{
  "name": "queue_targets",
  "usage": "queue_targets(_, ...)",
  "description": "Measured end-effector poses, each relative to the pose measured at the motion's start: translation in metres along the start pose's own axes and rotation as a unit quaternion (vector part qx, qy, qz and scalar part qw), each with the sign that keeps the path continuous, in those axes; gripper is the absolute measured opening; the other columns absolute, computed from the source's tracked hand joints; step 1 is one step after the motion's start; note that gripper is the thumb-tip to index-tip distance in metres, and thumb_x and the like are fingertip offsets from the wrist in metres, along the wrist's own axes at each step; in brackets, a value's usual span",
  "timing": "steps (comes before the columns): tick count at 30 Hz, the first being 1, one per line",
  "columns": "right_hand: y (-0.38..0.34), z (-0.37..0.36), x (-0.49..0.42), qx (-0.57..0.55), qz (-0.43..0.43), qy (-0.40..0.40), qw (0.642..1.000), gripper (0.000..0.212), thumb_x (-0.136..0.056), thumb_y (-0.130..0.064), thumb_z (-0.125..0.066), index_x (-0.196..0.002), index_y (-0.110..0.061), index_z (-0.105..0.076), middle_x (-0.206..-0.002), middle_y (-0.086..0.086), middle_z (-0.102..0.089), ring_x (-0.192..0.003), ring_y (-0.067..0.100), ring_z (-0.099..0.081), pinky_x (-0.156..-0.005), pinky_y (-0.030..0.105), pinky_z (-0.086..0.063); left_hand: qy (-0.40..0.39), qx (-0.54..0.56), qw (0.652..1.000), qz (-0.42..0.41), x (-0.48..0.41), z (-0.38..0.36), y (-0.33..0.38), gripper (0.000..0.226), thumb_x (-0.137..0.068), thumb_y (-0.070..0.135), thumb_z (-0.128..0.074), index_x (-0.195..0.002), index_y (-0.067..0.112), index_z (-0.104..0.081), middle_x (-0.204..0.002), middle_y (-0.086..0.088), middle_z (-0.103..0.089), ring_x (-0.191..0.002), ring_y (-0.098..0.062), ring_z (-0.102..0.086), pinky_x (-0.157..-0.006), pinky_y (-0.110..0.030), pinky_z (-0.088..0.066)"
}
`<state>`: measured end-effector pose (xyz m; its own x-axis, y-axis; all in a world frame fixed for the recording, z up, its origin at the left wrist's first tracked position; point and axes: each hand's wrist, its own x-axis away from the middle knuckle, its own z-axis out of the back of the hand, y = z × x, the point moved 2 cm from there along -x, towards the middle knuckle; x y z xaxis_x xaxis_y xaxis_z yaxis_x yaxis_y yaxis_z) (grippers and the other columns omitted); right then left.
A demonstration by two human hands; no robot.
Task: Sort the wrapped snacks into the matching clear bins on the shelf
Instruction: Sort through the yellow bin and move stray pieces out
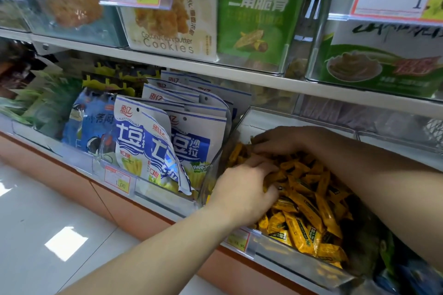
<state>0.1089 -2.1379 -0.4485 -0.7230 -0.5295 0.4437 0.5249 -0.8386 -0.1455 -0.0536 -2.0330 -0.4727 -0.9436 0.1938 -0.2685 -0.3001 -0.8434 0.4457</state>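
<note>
The clear bin (299, 118) is open above, but the upper shelf (263, 81) overhangs its back, and the left hand (242, 187) and right hand (282, 139) fill its front (yellow bars (309, 211) heaped high). Blue-white bags (153, 141) crowd its left wall.

Upper shelf board (167, 63) carried clear bins in row, cookie box (167, 31) and green snack box (259, 21) upright inside. Lower shelf (165, 206) carried clear bin (299, 268) of yellow wrapped snacks (309, 208), beside pouch bin (155, 190) of blue-white pouches (134, 141). Price tag (117, 181) stood on front edge.
</note>
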Motion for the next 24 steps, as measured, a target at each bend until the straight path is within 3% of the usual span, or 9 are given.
queue_targets(3,0.010,-0.001,0.013,0.025,-0.004,0.025,0.999,0.064,-0.091,-0.072,-0.038,-0.145,-0.038,-0.044,-0.154,-0.003,-0.040,-0.137,0.021,-0.040,-0.111,0.041,-0.033,-0.007,0.000,1.000,0.007,0.002,0.000,-0.001,0.041,-0.092,0.046,-0.050,-0.131,0.037,-0.056,-0.138,0.014,-0.052,-0.117,-0.022,-0.058,-0.092,-0.040,-0.052)
queue_targets(7,0.021,0.009,0.039,0.004,-0.001,0.035,0.999,0.051,-0.090,-0.069,-0.047,-0.127,-0.037,-0.061,-0.133,-0.005,-0.060,-0.115,0.016,-0.055,-0.099,0.037,-0.044,-0.004,-0.003,1.000,0.009,0.002,-0.001,0.000,0.042,-0.089,0.049,-0.048,-0.129,0.039,-0.057,-0.137,0.019,-0.050,-0.115,-0.020,-0.059,-0.089,-0.039,-0.054)
queue_targets(9,0.028,0.011,0.053,0.025,0.000,0.037,0.999,0.052,-0.087,-0.072,-0.048,-0.125,-0.039,-0.061,-0.130,-0.012,-0.059,-0.111,0.011,-0.054,-0.097,0.035,-0.045,-0.004,0.003,1.000,0.008,0.002,-0.001,-0.001,0.042,-0.089,0.049,-0.049,-0.128,0.039,-0.057,-0.136,0.020,-0.051,-0.115,-0.019,-0.059,-0.088,-0.039,-0.054)
queue_targets(13,0.042,0.004,0.079,0.038,-0.028,0.056,0.997,0.070,-0.075,-0.087,-0.043,-0.125,-0.041,-0.059,-0.120,-0.016,-0.058,-0.106,0.007,-0.055,-0.081,0.026,-0.044,-0.004,0.007,1.000,0.003,0.002,-0.001,-0.002,0.042,-0.089,0.049,-0.049,-0.129,0.039,-0.058,-0.136,0.020,-0.052,-0.115,-0.017,-0.059,-0.088,-0.038,-0.054)
queue_targets(16,0.039,0.004,0.090,0.099,-0.025,0.045,0.994,0.105,-0.051,-0.105,-0.021,-0.120,-0.039,-0.064,-0.114,-0.008,-0.059,-0.103,0.010,-0.055,-0.087,0.033,-0.050,-0.004,0.008,1.000,0.001,0.001,-0.001,-0.001,0.041,-0.090,0.047,-0.050,-0.129,0.037,-0.058,-0.137,0.018,-0.052,-0.115,-0.018,-0.059,-0.089,-0.037,-0.053)
queue_targets(17,0.036,0.007,0.090,0.134,-0.030,0.048,0.989,0.107,-0.050,-0.106,-0.018,-0.120,-0.039,-0.064,-0.118,-0.005,-0.056,-0.110,0.014,-0.052,-0.090,0.036,-0.049,-0.005,0.009,1.000,0.001,0.001,-0.002,-0.001,0.041,-0.090,0.046,-0.050,-0.129,0.037,-0.059,-0.137,0.018,-0.052,-0.116,-0.018,-0.059,-0.090,-0.037,-0.053)
queue_targets(19,0.023,0.016,0.084,0.156,-0.034,0.094,0.983,0.090,-0.063,-0.097,-0.027,-0.122,-0.039,-0.063,-0.131,-0.002,-0.052,-0.122,0.019,-0.047,-0.094,0.041,-0.047,-0.004,0.015,1.000,0.002,0.001,-0.002,-0.001,0.040,-0.091,0.045,-0.051,-0.129,0.036,-0.059,-0.137,0.018,-0.053,-0.117,-0.017,-0.058,-0.091,-0.037,-0.052)
queue_targets(22,-0.001,0.026,0.058,0.011,0.032,0.182,0.983,0.045,-0.091,-0.061,-0.050,-0.124,-0.034,-0.063,-0.134,-0.003,-0.059,-0.113,0.013,-0.055,-0.089,0.033,-0.045,-0.004,0.016,1.000,0.002,0.002,-0.003,-0.001,0.040,-0.092,0.045,-0.051,-0.130,0.035,-0.059,-0.137,0.017,-0.054,-0.118,-0.017,-0.057,-0.093,-0.037,-0.052)
queue_targets(24,-0.012,0.026,0.032,-0.047,0.056,0.161,0.984,0.038,-0.098,-0.039,-0.053,-0.135,-0.029,-0.058,-0.142,-0.002,-0.054,-0.121,0.014,-0.053,-0.093,0.028,-0.038,-0.004,0.015,1.000,0.001,0.002,-0.004,-0.002,0.041,-0.092,0.046,-0.050,-0.130,0.035,-0.059,-0.138,0.016,-0.054,-0.119,-0.016,-0.057,-0.094,-0.036,-0.052)
